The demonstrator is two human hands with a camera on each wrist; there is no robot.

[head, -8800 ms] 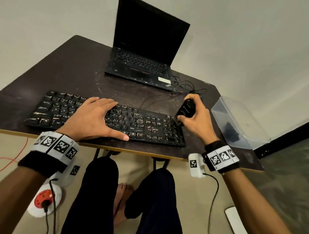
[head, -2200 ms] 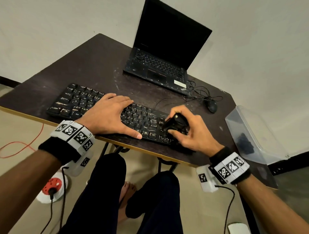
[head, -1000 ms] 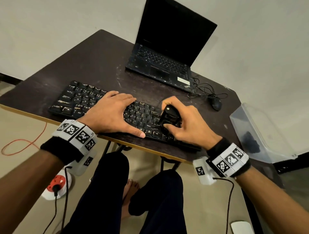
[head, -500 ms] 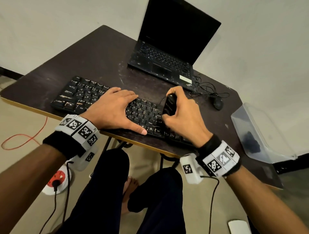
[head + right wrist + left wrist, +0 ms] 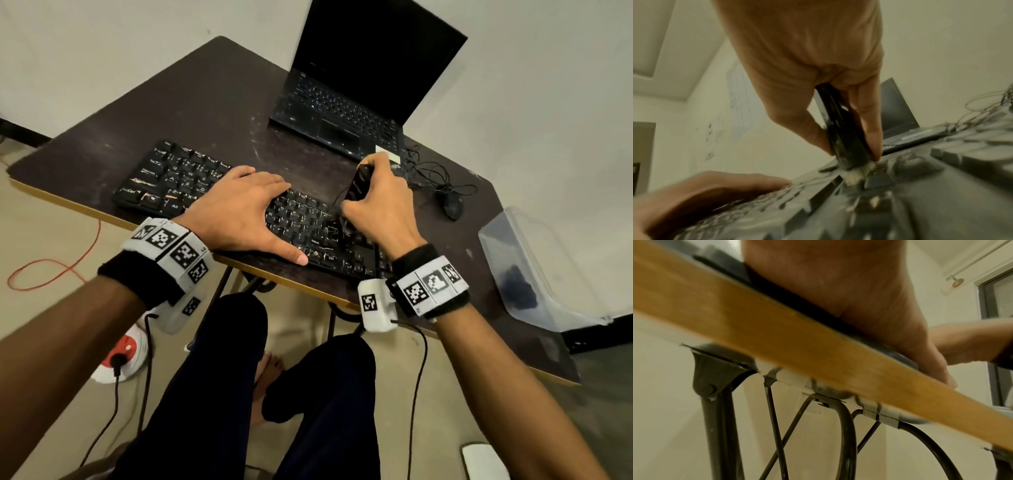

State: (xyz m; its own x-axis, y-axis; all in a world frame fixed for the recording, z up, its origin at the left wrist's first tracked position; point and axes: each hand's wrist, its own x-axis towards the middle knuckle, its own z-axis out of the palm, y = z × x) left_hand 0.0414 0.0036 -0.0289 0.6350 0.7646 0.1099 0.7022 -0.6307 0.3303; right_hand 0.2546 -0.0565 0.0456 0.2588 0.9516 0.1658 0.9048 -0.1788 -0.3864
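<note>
A black keyboard [image 5: 178, 178] lies along the near edge of a dark table [image 5: 212, 99]. My left hand [image 5: 239, 212] rests flat on its middle keys, fingers straight, thumb out along the front edge. My right hand [image 5: 380, 202] grips a small black brush [image 5: 358, 185], held upright. In the right wrist view the brush [image 5: 844, 138] has pale bristles [image 5: 856, 174] pressed down between the keys of the keyboard [image 5: 900, 194]. The left wrist view looks up at the table's wooden edge [image 5: 797, 344] with my left hand [image 5: 869, 308] on top.
An open black laptop [image 5: 346, 116] stands behind the keyboard. A black mouse [image 5: 452, 205] with tangled cable lies to the right. A clear plastic box [image 5: 534, 274] sits at the table's right end. A power socket [image 5: 120, 356] and cables are on the floor by my legs.
My right hand has swept the brush leftwards along the keyboard, from its right end to the middle keys. It has turned the brush more upright. My left hand has stayed flat on the keys.
</note>
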